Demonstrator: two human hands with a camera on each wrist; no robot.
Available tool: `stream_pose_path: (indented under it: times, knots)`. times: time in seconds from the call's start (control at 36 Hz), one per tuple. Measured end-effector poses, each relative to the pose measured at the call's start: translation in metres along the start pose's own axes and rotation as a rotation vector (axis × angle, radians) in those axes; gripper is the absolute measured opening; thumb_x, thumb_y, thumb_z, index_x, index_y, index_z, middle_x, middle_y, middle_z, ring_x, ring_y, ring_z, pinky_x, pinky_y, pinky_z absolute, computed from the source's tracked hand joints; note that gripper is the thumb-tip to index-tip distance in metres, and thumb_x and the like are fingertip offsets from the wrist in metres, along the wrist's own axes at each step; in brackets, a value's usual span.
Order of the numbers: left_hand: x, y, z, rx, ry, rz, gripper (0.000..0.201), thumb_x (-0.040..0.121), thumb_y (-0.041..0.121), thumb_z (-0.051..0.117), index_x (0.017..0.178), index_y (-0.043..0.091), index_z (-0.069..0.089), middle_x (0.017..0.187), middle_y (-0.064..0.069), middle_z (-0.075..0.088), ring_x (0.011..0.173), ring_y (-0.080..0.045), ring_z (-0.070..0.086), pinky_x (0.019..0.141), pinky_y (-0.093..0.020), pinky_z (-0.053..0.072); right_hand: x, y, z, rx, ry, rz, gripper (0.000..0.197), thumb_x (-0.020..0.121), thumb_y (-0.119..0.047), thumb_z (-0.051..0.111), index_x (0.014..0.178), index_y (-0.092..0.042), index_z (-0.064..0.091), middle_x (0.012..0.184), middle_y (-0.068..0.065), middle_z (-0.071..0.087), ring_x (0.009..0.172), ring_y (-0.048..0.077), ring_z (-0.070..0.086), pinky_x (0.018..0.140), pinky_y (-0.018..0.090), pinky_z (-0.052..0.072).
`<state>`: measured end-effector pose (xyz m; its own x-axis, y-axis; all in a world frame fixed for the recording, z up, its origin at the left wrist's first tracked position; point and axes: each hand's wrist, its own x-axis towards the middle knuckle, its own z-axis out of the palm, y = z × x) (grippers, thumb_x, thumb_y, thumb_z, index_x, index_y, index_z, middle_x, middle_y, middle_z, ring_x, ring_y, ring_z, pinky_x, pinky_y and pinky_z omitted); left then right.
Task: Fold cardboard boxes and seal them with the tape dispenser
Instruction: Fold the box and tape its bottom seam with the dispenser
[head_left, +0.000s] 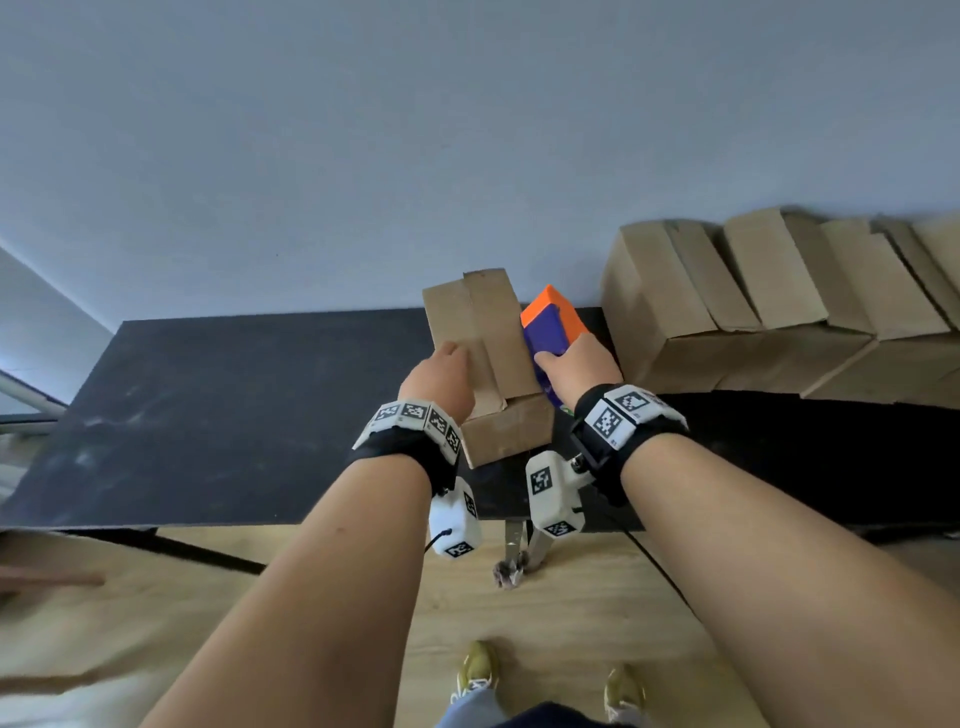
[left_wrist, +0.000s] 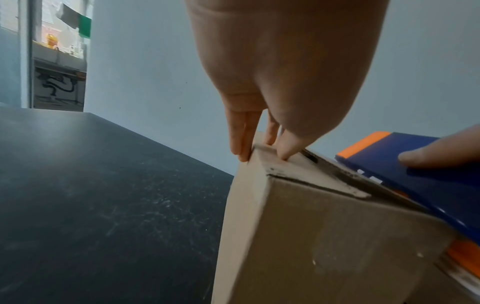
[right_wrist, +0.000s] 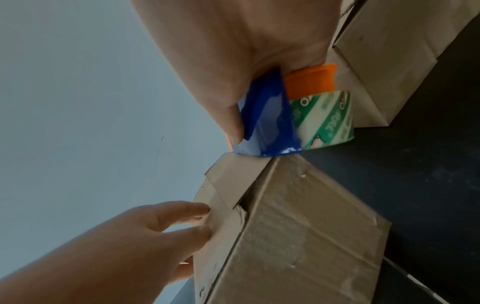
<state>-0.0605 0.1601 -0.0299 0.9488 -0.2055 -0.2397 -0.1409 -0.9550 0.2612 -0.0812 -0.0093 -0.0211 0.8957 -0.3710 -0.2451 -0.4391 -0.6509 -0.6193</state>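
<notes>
Now our left hand (head_left: 441, 382) presses straight fingers on the box (head_left: 488, 358) flaps mid-frame; our right hand (head_left: 582, 364) grips the tape dispenser (head_left: 551, 325). Ease off, and flaps could spring, skewing tape.

Both bare forearms reach forward and slightly inward, each wrist wrapped in a black band carrying square black-and-white markers and a white camera unit slung beneath. The left hand (head_left: 440, 378) lies palm down with its fingers (left_wrist: 242, 135) extended and pressed together, the tips bearing on the upper edge of a cardboard box (head_left: 506, 426). The right hand (head_left: 581, 370) is closed around a blue and orange tape dispenser (head_left: 551, 325), thumb laid along the blue side, fingers wrapped out of sight behind it
</notes>
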Motion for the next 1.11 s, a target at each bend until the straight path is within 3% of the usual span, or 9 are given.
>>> stream_pose_path:
  times: [0.14, 0.36, 0.5, 0.64, 0.75, 0.83, 0.94, 1.06, 1.11]
  knots:
    - [0.003, -0.009, -0.001, -0.002, 0.054, 0.038, 0.023, 0.091, 0.004, 0.043, 0.109, 0.009, 0.055, 0.115, -0.006, 0.044, 0.077, -0.025, 0.051, 0.066, -0.033, 0.042, 0.002, -0.011, 0.01, -0.108, 0.073, 0.004, 0.031, 0.088, -0.031, 0.061, 0.114, -0.014, 0.055, 0.075, 0.002, 0.055, 0.078, 0.026, 0.062, 0.065, 0.029, 0.04]
    - [-0.004, -0.007, 0.004, -0.007, 0.119, 0.018, 0.014, 0.092, 0.005, 0.042, 0.094, 0.005, 0.056, 0.096, -0.005, 0.033, 0.066, -0.027, 0.046, 0.061, -0.036, 0.041, 0.014, -0.025, 0.009, -0.241, 0.011, -0.02, 0.048, 0.097, -0.029, 0.055, 0.135, -0.005, 0.04, 0.112, 0.014, 0.064, 0.102, 0.034, 0.063, 0.072, 0.034, 0.042]
    - [-0.005, -0.001, 0.001, -0.031, 0.115, -0.014, 0.017, 0.093, 0.007, 0.042, 0.095, 0.005, 0.059, 0.104, -0.009, 0.043, 0.071, -0.026, 0.05, 0.063, -0.036, 0.043, 0.017, -0.029, -0.001, -0.277, -0.049, -0.078, 0.038, 0.097, -0.03, 0.054, 0.125, -0.006, 0.045, 0.101, 0.011, 0.062, 0.091, 0.031, 0.061, 0.071, 0.034, 0.042]
    - [0.003, 0.003, -0.015, -0.074, 0.082, -0.046, 0.027, 0.09, 0.013, 0.044, 0.101, 0.008, 0.068, 0.11, -0.01, 0.059, 0.094, -0.03, 0.06, 0.083, -0.041, 0.052, 0.015, -0.032, -0.022, -0.22, -0.011, -0.175, 0.019, 0.093, -0.03, 0.055, 0.092, -0.011, 0.05, 0.083, 0.004, 0.056, 0.08, 0.029, 0.054, 0.068, 0.031, 0.038]
    - [0.007, 0.006, -0.039, -0.134, 0.143, -0.06, 0.025, 0.091, 0.011, 0.044, 0.094, 0.006, 0.068, 0.1, -0.012, 0.067, 0.095, -0.03, 0.063, 0.075, -0.031, 0.047, 0.01, -0.04, -0.041, -0.106, -0.001, -0.235, 0.023, 0.09, -0.034, 0.054, 0.071, -0.025, 0.043, 0.073, 0.004, 0.058, 0.067, 0.026, 0.056, 0.057, 0.029, 0.037]
    - [0.01, 0.007, -0.058, -0.219, 0.235, -0.082, 0.03, 0.091, 0.009, 0.044, 0.102, 0.011, 0.072, 0.108, -0.009, 0.069, 0.1, -0.028, 0.062, 0.082, -0.032, 0.048, 0.008, -0.047, -0.052, 0.008, -0.037, -0.252, 0.027, 0.086, -0.034, 0.058, 0.072, -0.011, 0.056, 0.068, 0.004, 0.06, 0.065, 0.026, 0.057, 0.052, 0.028, 0.036]
    - [0.014, 0.008, -0.081, -0.358, 0.293, -0.113, 0.029, 0.093, 0.01, 0.046, 0.106, 0.009, 0.071, 0.11, -0.011, 0.069, 0.104, -0.03, 0.06, 0.085, -0.031, 0.045, 0.002, -0.055, -0.061, 0.193, -0.191, -0.248, 0.021, 0.084, -0.027, 0.066, 0.071, -0.013, 0.057, 0.071, 0.004, 0.059, 0.068, 0.023, 0.056, 0.062, 0.029, 0.039]
    - [0.02, 0.006, -0.095, -0.437, 0.311, -0.156, 0.021, 0.093, 0.013, 0.043, 0.088, 0.011, 0.064, 0.098, -0.013, 0.064, 0.089, -0.026, 0.054, 0.078, -0.03, 0.041, -0.004, -0.056, -0.058, 0.272, -0.264, -0.229, 0.017, 0.082, -0.026, 0.068, 0.078, -0.011, 0.062, 0.079, 0.007, 0.065, 0.069, 0.023, 0.06, 0.064, 0.03, 0.046]
    - [0.023, 0.003, -0.099, -0.516, 0.307, -0.183, 0.027, 0.095, 0.015, 0.042, 0.099, 0.004, 0.067, 0.107, -0.016, 0.066, 0.094, -0.027, 0.057, 0.081, -0.031, 0.043, -0.006, -0.057, -0.056, 0.299, -0.277, -0.213, 0.02, 0.081, -0.026, 0.068, 0.086, -0.007, 0.065, 0.08, 0.008, 0.066, 0.069, 0.024, 0.061, 0.064, 0.03, 0.047]
